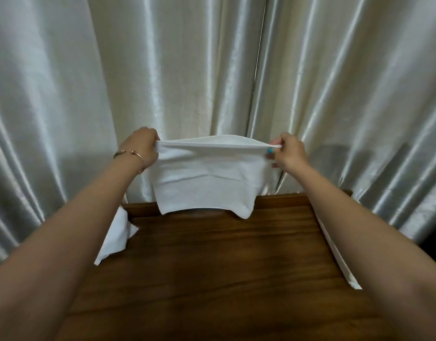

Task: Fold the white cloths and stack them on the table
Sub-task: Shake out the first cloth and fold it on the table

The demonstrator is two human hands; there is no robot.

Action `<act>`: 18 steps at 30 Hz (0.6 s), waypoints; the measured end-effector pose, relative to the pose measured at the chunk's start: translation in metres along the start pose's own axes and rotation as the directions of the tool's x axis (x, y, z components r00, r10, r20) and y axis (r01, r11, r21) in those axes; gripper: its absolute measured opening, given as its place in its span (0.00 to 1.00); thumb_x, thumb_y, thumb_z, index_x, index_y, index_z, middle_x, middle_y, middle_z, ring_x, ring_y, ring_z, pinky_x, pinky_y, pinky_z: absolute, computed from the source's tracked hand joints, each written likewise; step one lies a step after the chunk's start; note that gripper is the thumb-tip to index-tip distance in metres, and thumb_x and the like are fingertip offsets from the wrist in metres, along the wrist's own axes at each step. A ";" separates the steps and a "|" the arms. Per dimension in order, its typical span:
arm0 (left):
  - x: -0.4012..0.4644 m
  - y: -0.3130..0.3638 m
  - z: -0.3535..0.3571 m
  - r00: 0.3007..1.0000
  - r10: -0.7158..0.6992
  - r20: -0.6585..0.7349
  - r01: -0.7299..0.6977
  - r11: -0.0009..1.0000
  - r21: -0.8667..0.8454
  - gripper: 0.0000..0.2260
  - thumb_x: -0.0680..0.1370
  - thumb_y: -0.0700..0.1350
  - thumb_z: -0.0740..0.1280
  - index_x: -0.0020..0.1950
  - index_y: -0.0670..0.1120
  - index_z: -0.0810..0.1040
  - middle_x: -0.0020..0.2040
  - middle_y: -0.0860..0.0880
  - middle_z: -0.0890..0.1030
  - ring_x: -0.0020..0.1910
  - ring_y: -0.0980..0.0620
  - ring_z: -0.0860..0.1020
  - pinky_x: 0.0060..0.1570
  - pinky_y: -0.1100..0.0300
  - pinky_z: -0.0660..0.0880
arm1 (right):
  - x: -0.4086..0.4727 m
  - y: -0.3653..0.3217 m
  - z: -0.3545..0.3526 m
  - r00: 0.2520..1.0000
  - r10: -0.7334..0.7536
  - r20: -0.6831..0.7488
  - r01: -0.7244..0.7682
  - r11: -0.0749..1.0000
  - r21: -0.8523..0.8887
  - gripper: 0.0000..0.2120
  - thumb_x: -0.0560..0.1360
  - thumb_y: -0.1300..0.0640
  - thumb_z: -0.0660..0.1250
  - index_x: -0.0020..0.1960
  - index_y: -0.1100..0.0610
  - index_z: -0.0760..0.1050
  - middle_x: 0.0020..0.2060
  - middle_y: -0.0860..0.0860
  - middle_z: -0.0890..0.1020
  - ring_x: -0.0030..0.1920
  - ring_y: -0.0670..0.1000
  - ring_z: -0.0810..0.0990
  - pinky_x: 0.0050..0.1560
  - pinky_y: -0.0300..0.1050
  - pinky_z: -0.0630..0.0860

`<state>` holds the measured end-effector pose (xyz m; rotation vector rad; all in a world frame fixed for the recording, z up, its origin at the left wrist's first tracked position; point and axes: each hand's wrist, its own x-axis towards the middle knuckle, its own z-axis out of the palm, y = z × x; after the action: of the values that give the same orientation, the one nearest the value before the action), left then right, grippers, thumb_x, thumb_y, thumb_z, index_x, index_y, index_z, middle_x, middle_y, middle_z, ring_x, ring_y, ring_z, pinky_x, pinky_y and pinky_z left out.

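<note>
A white cloth (207, 178), doubled over, hangs in the air above the far edge of the wooden table (212, 279). My left hand (143, 146) pinches its upper left corner and my right hand (289, 151) pinches its upper right corner, so the top edge is stretched between them. The lower edge dangles just over the table's back. Another white cloth (116, 237) lies rumpled at the table's left edge, partly under my left forearm. A further white cloth (340, 257) shows as a strip along the right edge, mostly hidden by my right forearm.
Shiny pale curtains (212, 70) hang close behind the table and fill the whole background. The dark wooden tabletop runs from the curtains toward me between my forearms. A thin bangle sits on my left wrist.
</note>
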<state>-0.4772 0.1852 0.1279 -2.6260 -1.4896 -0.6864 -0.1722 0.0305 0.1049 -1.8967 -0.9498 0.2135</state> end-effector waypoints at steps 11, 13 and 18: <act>-0.171 0.007 0.094 0.604 0.023 0.796 -0.098 0.994 0.046 0.10 0.75 0.39 0.63 0.47 0.53 0.78 0.48 0.54 0.77 0.49 0.54 0.75 0.53 0.61 0.74 | -0.100 0.142 -0.021 0.655 0.300 0.694 -0.035 0.929 -0.369 0.09 0.71 0.69 0.72 0.45 0.58 0.78 0.46 0.54 0.83 0.44 0.50 0.85 0.41 0.42 0.82; -0.190 0.012 0.102 0.503 0.016 0.864 -0.087 0.996 0.033 0.10 0.75 0.40 0.63 0.45 0.56 0.77 0.48 0.55 0.77 0.50 0.54 0.75 0.52 0.62 0.74 | -0.108 0.154 -0.026 0.547 0.372 0.750 -0.073 0.914 -0.400 0.10 0.72 0.67 0.72 0.50 0.56 0.78 0.49 0.52 0.82 0.42 0.48 0.86 0.41 0.39 0.81; -0.213 0.016 0.114 0.428 -0.022 0.903 -0.047 0.998 0.046 0.12 0.76 0.40 0.62 0.53 0.53 0.80 0.51 0.55 0.76 0.53 0.55 0.74 0.53 0.64 0.71 | -0.114 0.182 -0.029 0.427 0.377 0.822 -0.074 0.920 -0.384 0.12 0.74 0.60 0.72 0.56 0.54 0.80 0.51 0.51 0.84 0.46 0.47 0.86 0.47 0.40 0.81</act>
<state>-0.5175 0.0341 -0.0563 -3.0507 -1.5265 1.0268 -0.1401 -0.1102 -0.0570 -2.1786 -1.4469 1.4537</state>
